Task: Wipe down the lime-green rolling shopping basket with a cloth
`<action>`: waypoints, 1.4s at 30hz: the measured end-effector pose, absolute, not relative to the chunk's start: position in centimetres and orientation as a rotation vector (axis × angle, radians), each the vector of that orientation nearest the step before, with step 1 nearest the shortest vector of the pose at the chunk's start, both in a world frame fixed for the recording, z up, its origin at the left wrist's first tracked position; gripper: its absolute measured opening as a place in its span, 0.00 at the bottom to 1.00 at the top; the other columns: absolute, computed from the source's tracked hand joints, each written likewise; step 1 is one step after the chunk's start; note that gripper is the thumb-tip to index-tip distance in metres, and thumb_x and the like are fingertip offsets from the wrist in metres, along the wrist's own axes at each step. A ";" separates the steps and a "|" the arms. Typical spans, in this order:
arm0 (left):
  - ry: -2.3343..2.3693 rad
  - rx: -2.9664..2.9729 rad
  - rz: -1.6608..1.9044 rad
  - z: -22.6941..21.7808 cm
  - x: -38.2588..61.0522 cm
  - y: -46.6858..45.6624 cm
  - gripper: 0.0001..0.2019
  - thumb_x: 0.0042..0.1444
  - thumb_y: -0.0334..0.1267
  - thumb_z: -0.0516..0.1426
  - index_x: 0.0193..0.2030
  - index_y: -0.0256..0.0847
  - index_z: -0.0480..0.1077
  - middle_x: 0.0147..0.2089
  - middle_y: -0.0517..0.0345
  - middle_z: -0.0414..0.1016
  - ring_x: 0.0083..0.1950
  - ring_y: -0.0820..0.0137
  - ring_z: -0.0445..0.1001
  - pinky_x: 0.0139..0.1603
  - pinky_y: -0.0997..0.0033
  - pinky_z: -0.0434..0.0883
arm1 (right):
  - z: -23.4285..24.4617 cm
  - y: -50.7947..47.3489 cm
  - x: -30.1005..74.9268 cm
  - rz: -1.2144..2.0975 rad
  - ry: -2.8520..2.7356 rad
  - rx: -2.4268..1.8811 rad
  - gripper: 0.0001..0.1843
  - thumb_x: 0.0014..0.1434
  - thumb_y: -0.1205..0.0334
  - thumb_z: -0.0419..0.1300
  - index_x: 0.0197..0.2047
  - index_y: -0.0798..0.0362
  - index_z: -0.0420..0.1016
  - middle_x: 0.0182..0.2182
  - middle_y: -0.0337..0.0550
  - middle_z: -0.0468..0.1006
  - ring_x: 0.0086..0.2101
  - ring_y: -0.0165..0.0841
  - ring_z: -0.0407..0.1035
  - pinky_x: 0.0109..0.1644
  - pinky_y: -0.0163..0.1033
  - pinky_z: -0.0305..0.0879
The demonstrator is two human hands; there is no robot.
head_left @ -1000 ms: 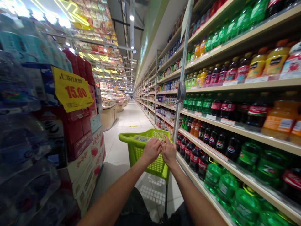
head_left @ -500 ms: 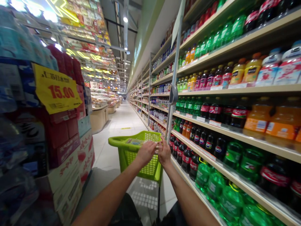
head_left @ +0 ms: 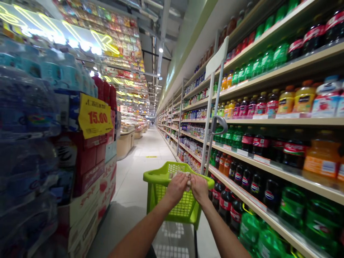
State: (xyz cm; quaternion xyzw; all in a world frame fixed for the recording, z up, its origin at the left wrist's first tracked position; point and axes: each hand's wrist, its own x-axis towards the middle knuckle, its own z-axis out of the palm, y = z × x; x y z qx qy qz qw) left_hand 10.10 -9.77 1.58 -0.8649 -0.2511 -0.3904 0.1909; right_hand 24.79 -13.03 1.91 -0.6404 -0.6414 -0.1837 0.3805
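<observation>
A lime-green shopping cart (head_left: pixel 174 210) stands in front of me, its handle bar (head_left: pixel 156 176) crossing the near top edge. My left hand (head_left: pixel 176 188) is closed over the middle of the handle, fingers bent around a pale crumpled cloth (head_left: pixel 189 183). Right beside it, my right hand (head_left: pixel 199 187) is also closed, its fingers on the cloth and the handle. Part of the cloth shows between and above the hands; the rest is hidden under the fingers. The handle's right end sticks out past my right hand.
Shelves (head_left: pixel 258 121) of bottled drinks line the right side, near the cart. A grey metal post frame with a handle (head_left: pixel 219 125) stands at the shelves. At left are stacked boxes (head_left: pixel 91 215) and a yellow price sign (head_left: pixel 94 116). A tiled aisle (head_left: pixel 152 143) runs ahead.
The cart and both hands have shifted right and lower in view. My hands have moved from the handle's right end toward its middle, and more of the cloth shows.
</observation>
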 end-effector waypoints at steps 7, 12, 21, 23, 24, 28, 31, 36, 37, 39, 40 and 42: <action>-1.019 -2.249 -1.263 0.7 1.5 -6.6 0.15 0.54 0.29 0.48 0.47 0.38 0.66 0.48 0.51 0.71 0.52 0.66 0.67 0.54 0.59 0.65 | 0.3 -14.1 27.1 -0.549 -1.734 -1.484 0.17 0.58 0.62 0.45 0.45 0.56 0.69 0.41 0.46 0.74 0.42 0.35 0.65 0.49 0.41 0.54; -1.238 -2.140 -1.372 0.6 2.9 -7.2 0.13 0.53 0.29 0.47 0.44 0.36 0.68 0.43 0.50 0.73 0.47 0.65 0.69 0.53 0.57 0.65 | -0.2 -14.2 25.8 -0.623 -1.746 -1.451 0.18 0.56 0.58 0.50 0.48 0.55 0.67 0.42 0.47 0.74 0.43 0.38 0.64 0.50 0.45 0.52; -1.188 -2.206 -1.335 0.8 0.0 -6.2 0.14 0.53 0.29 0.47 0.44 0.39 0.68 0.45 0.53 0.72 0.49 0.66 0.68 0.52 0.59 0.65 | -1.4 -12.9 26.7 -0.723 -1.790 -1.371 0.19 0.56 0.57 0.50 0.49 0.54 0.66 0.42 0.47 0.74 0.43 0.37 0.65 0.49 0.44 0.53; -1.312 -2.159 -1.370 1.2 -0.1 -6.1 0.13 0.53 0.29 0.47 0.42 0.39 0.69 0.41 0.54 0.73 0.46 0.66 0.69 0.52 0.59 0.65 | -1.6 -12.8 26.8 -0.730 -1.767 -1.363 0.19 0.56 0.57 0.50 0.49 0.55 0.67 0.41 0.47 0.74 0.43 0.37 0.65 0.49 0.44 0.53; -1.332 -2.161 -1.377 1.2 0.6 -6.3 0.13 0.53 0.28 0.47 0.41 0.39 0.69 0.40 0.54 0.74 0.45 0.67 0.70 0.53 0.58 0.65 | -1.7 -12.7 26.8 -0.733 -1.752 -1.363 0.19 0.56 0.57 0.50 0.48 0.54 0.67 0.41 0.46 0.74 0.43 0.37 0.65 0.49 0.44 0.53; -1.158 -2.245 -1.410 0.6 4.9 -7.3 0.14 0.53 0.28 0.47 0.45 0.39 0.67 0.46 0.54 0.72 0.50 0.67 0.67 0.56 0.57 0.62 | -1.6 -12.8 26.8 -0.736 -1.737 -1.359 0.18 0.55 0.57 0.51 0.48 0.54 0.67 0.41 0.46 0.74 0.42 0.36 0.65 0.49 0.44 0.53; -0.992 -2.309 -1.355 0.0 4.6 -7.1 0.16 0.53 0.28 0.47 0.49 0.39 0.65 0.50 0.53 0.70 0.53 0.67 0.66 0.55 0.58 0.63 | -1.4 -13.1 27.3 -0.736 -1.751 -1.348 0.19 0.55 0.57 0.51 0.48 0.54 0.68 0.40 0.46 0.74 0.42 0.36 0.65 0.48 0.43 0.54; -1.241 -2.172 -1.362 0.4 0.6 -6.2 0.14 0.54 0.29 0.48 0.45 0.39 0.68 0.46 0.52 0.73 0.50 0.66 0.68 0.54 0.57 0.65 | -1.0 -13.7 27.5 -0.678 -1.724 -1.357 0.18 0.54 0.58 0.51 0.46 0.55 0.68 0.40 0.46 0.75 0.42 0.36 0.65 0.50 0.44 0.53; -1.263 -2.165 -1.371 0.4 1.0 -6.4 0.14 0.54 0.29 0.48 0.45 0.39 0.68 0.45 0.53 0.73 0.50 0.66 0.68 0.54 0.57 0.65 | -0.9 -13.9 27.3 -0.664 -1.709 -1.367 0.18 0.53 0.59 0.51 0.46 0.55 0.69 0.40 0.46 0.75 0.42 0.37 0.65 0.50 0.44 0.52; -1.188 -2.225 -1.369 0.4 3.1 -7.2 0.15 0.54 0.29 0.48 0.47 0.39 0.67 0.47 0.53 0.72 0.52 0.66 0.67 0.55 0.56 0.63 | -0.7 -14.1 27.0 -0.642 -1.690 -1.384 0.17 0.53 0.59 0.51 0.45 0.56 0.69 0.40 0.46 0.74 0.42 0.37 0.65 0.50 0.44 0.52; -1.117 -2.270 -1.363 0.4 4.5 -7.7 0.16 0.54 0.28 0.48 0.48 0.39 0.66 0.49 0.53 0.71 0.53 0.67 0.66 0.56 0.56 0.63 | -0.6 -14.2 26.9 -0.636 -1.686 -1.390 0.17 0.53 0.59 0.51 0.45 0.56 0.69 0.40 0.46 0.74 0.42 0.37 0.65 0.50 0.44 0.52; -0.979 -2.349 -1.336 0.3 6.6 -8.4 0.17 0.54 0.28 0.48 0.50 0.39 0.64 0.52 0.52 0.69 0.55 0.67 0.64 0.57 0.57 0.62 | -0.5 -14.4 26.8 -0.632 -1.688 -1.396 0.18 0.53 0.59 0.51 0.45 0.56 0.69 0.40 0.46 0.74 0.42 0.37 0.64 0.50 0.44 0.51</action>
